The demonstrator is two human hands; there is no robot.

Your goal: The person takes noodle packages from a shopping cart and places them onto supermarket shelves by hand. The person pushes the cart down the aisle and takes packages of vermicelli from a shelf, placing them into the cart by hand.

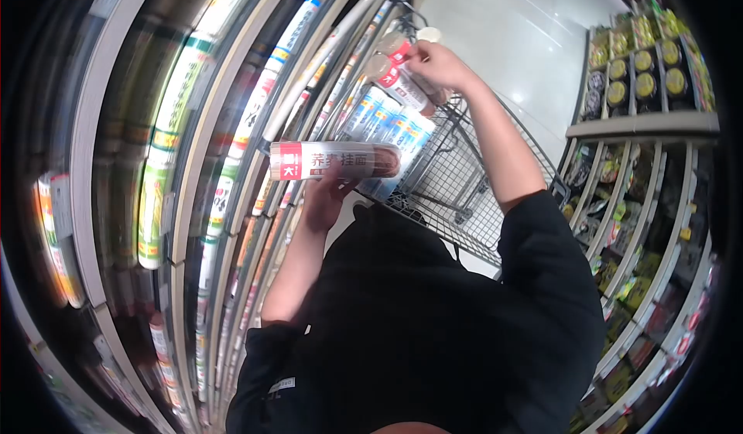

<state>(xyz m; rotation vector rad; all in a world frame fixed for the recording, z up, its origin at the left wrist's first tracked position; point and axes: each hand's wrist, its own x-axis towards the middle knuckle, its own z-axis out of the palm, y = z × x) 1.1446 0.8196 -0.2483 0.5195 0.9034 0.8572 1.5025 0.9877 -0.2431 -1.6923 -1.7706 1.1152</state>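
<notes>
My left hand [328, 194] is closed around a pack of dried noodles [329, 161], a clear cylinder with a red-and-white label, held level in front of my body. Up by the far end of the shopping cart [464, 171], my right hand [436, 66] has its fingers curled onto the end of a similar noodle pack [397, 46]. Right below it lies another noodle pack [402, 86], tilted. Blue-and-white wrapped packages [391, 128] sit in the cart beneath these packs. The contact under my right fingertips is partly hidden.
Tall shelves [205, 124] of long packaged goods run close along my left, blurred in places. On the right stands another shelf [650, 128] with black tubs and bags. Pale tiled floor [511, 39] shows beyond the cart.
</notes>
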